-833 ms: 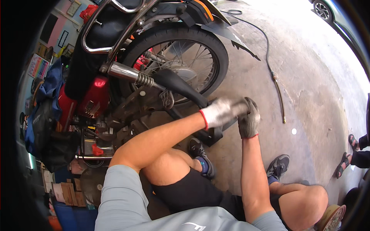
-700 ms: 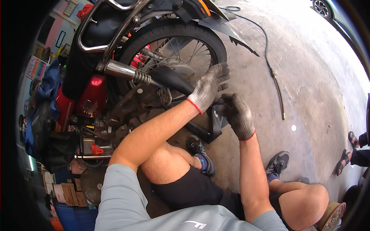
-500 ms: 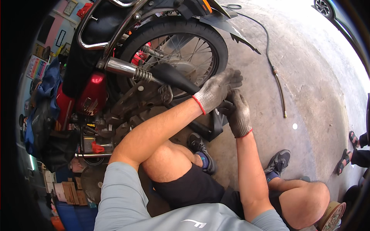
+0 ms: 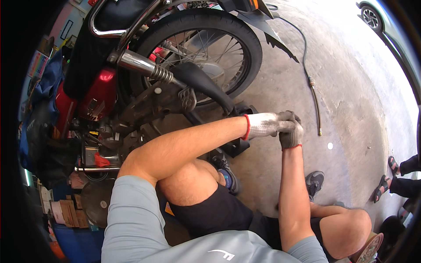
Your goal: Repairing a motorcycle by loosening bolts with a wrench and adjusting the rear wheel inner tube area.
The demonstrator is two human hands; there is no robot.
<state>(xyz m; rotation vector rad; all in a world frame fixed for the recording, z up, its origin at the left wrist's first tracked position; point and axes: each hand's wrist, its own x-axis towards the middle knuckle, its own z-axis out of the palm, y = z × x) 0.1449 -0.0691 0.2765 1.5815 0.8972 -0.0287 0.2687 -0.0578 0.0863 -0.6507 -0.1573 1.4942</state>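
Your gloved left hand (image 4: 265, 125) is meeting your right hand (image 4: 290, 136) beside a motorcycle (image 4: 153, 101).
Your fingers are overlapping — hiding how far each hand is opening and whether either is gripping anything, so I cannot tell. The rear wheel (image 4: 209, 70) is standing ahead and left — above the concrete floor (image 4: 351, 96).

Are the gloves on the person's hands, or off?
On. The left glove and right glove both have red cuffs, with bare forearms coming out of them.
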